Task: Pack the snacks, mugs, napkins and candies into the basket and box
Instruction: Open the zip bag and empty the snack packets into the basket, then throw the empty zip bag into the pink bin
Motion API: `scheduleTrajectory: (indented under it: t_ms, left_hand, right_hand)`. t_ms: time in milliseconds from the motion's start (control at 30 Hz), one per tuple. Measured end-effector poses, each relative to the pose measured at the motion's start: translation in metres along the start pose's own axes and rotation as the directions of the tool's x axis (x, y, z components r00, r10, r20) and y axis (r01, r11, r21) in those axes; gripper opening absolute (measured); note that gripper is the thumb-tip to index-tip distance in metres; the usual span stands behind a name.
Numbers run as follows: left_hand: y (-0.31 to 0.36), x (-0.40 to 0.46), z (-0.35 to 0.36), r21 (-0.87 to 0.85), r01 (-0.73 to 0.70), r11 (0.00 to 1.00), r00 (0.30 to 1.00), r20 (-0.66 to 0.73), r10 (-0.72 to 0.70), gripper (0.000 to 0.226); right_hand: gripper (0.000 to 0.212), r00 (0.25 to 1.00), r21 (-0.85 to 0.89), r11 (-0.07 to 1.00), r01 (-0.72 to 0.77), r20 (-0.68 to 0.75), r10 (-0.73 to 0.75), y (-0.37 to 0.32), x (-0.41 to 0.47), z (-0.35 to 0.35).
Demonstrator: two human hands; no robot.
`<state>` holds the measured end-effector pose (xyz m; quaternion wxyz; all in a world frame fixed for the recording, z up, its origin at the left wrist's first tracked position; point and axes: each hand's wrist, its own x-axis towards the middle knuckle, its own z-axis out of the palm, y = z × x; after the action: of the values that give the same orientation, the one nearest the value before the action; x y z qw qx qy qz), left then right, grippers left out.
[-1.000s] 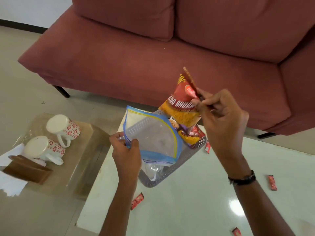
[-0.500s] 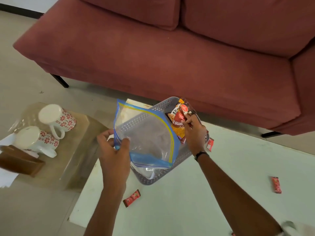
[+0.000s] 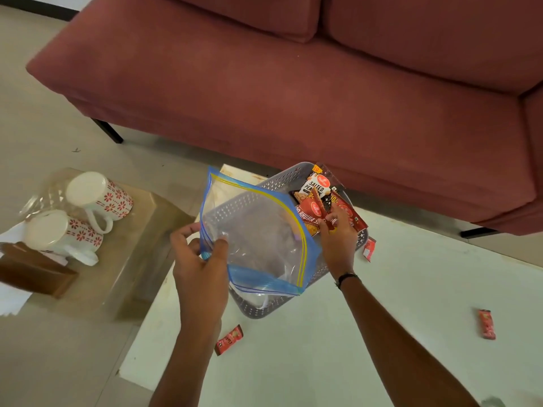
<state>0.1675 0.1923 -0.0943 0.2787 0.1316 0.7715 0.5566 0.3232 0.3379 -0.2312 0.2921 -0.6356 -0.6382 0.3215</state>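
since a second ago our right hand (image 3: 335,230) has lowered the snack packet (image 3: 316,214) into the basket (image 3: 293,177), fingers pinching it. left hand (image 3: 199,259) grips the zip bag (image 3: 255,230). mugs (image 3: 97,198), candies (image 3: 229,339) wait unpacked; bench (image 3: 382,348).

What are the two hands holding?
Left hand pinches the zip bag by its left edge. Right hand grips a red snack packet in the basket.

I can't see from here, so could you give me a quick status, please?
Left hand holds zip bag over basket. Right hand on snack packets inside. Candies loose.
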Motion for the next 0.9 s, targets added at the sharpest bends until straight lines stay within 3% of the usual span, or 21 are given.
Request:
scheduleTrajectory:
  t_ms: [133,200,300,367,467,633,700,800,900]
  left_hand:
    - [0.003,-0.004,0.001,-0.074,0.039,0.997,0.999,0.001,-0.039,0.027]
    - [0.007,-0.007,0.001,-0.123,0.058,0.991,0.998,0.003,-0.058,0.027]
    - [0.017,-0.013,0.001,-0.170,0.066,0.983,0.998,0.002,-0.067,0.026]
    - [0.029,-0.020,0.003,-0.214,0.087,0.973,0.996,0.023,-0.084,0.026]
    - [0.048,-0.038,0.006,-0.311,0.146,0.939,0.986,0.118,-0.115,0.022]
    - [0.076,-0.066,-0.001,-0.411,0.210,0.887,0.948,0.306,-0.083,0.013]
    - [0.078,-0.070,-0.008,-0.456,0.173,0.873,0.947,0.320,-0.021,0.027]
    - [0.057,-0.066,-0.019,-0.265,-0.015,0.964,0.985,0.161,0.060,0.051]
    - [0.028,-0.065,-0.025,-0.031,-0.004,1.000,0.983,0.181,0.010,0.066]
  right_hand:
    - [0.031,0.999,0.127,0.991,-0.032,-0.031,0.036,-0.016,-0.044,-0.030]
    - [0.053,0.995,0.162,0.987,0.003,0.094,-0.018,-0.017,-0.078,-0.046]
    - [0.091,0.920,0.221,0.975,0.028,0.376,-0.111,-0.034,-0.130,-0.071]
    - [0.102,0.888,0.248,0.969,0.014,0.443,-0.126,-0.059,-0.151,-0.083]
    - [0.081,0.935,0.342,0.938,-0.055,0.347,-0.072,-0.092,-0.157,-0.094]
    - [0.018,0.999,0.454,0.891,0.030,0.006,-0.037,-0.106,-0.140,-0.113]
    - [0.021,0.999,0.530,0.847,0.046,-0.012,-0.046,-0.111,-0.133,-0.132]
    - [0.017,0.999,0.594,0.803,0.039,0.001,-0.050,-0.112,-0.126,-0.162]
    - [0.017,0.998,0.619,0.783,-0.061,0.016,0.065,-0.096,-0.126,-0.175]
